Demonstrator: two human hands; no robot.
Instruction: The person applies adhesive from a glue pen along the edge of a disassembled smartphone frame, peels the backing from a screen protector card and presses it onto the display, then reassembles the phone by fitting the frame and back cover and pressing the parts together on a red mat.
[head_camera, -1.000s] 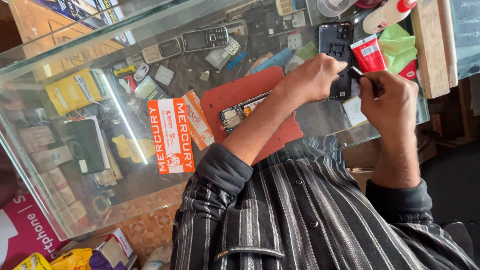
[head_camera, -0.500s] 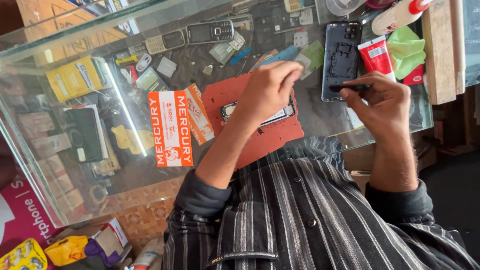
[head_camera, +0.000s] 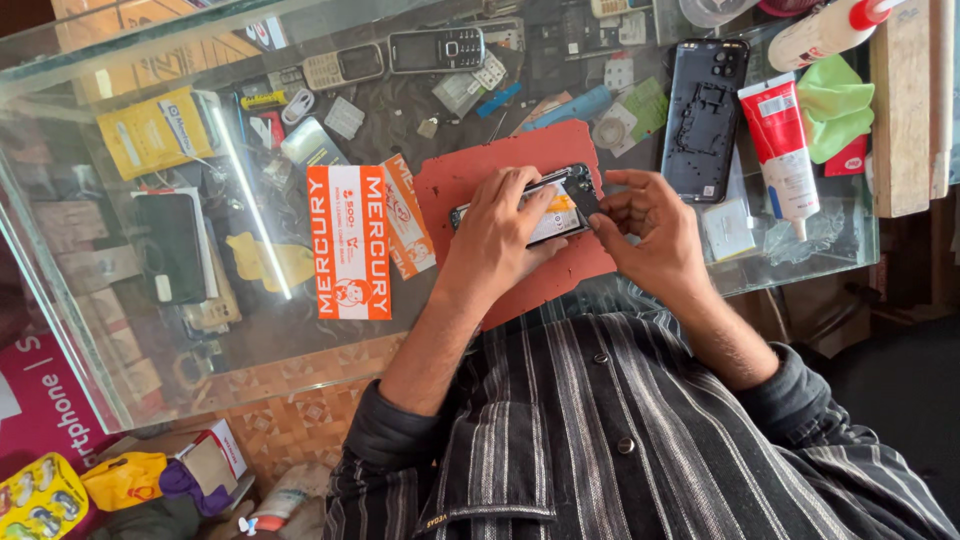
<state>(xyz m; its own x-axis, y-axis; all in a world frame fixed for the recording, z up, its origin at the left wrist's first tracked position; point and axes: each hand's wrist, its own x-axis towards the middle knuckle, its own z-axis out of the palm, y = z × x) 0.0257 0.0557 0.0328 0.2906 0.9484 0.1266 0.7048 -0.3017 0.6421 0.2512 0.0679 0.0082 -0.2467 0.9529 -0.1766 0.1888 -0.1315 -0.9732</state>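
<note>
Red mat (head_camera: 470, 180) carries the opened phone (head_camera: 545, 212), mid-counter. Left hand (head_camera: 500, 225) is now flat on it, fingers curled over the body, pinning it. Right hand (head_camera: 650, 230) has come back from the black back cover (head_camera: 700, 120) on the right; fingertips pinch at the phone's right end, contents unclear. Red glue tube (head_camera: 780, 140) lies further right.

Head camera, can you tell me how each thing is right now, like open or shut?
Phone: back off, insides showing, on the red mat.
Left hand: gripping the phone.
Right hand: fingertips at the phone's end.
Back cover: off, lying inside up.
White bottle: capped, on its side.
Keypad phone: screen dark.
</note>
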